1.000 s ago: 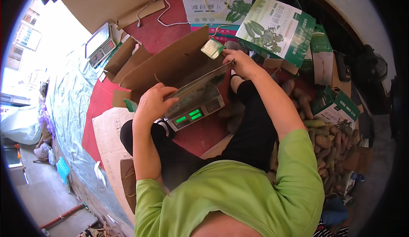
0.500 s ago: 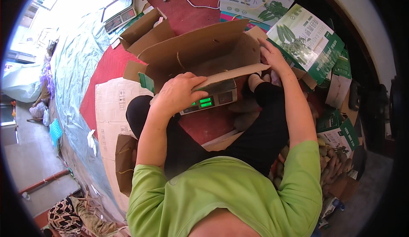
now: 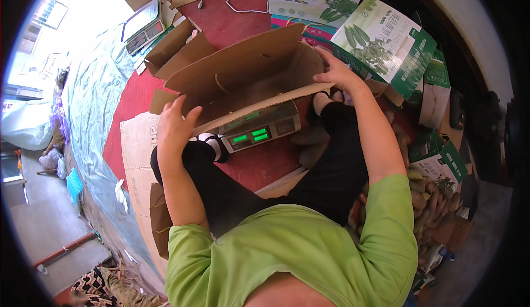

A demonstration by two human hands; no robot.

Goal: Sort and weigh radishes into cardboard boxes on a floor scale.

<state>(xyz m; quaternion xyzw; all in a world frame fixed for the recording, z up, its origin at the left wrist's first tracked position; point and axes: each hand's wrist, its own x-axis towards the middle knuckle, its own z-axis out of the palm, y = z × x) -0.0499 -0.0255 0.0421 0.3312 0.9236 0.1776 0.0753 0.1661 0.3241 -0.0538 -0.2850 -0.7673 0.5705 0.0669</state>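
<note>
An open cardboard box (image 3: pixel 251 89), brown inside, rests on a digital scale (image 3: pixel 284 128) with a lit green display, between my legs. My left hand (image 3: pixel 175 127) grips the box's left end, its thumb and fingers hooked over the near corner. At the right end, my right hand (image 3: pixel 339 75) is closed on the other near corner, fingers along the wall and thumb inside. The near flap (image 3: pixel 265 108) leans outward above the scale. Inside the box I see only bare cardboard; part of its bottom is hidden.
Green-and-white printed cartons (image 3: pixel 381 42) are stacked at the right. Below them lies a pile of long root vegetables (image 3: pixel 425 210). A smaller open box (image 3: pixel 179 47) and a second scale (image 3: pixel 144 25) stand far left. Another person (image 3: pixel 105 287) shows at lower left.
My left hand has moved off the near flap to the box's left end, uncovering more of the scale's display. My right hand keeps its hold at the right end.
</note>
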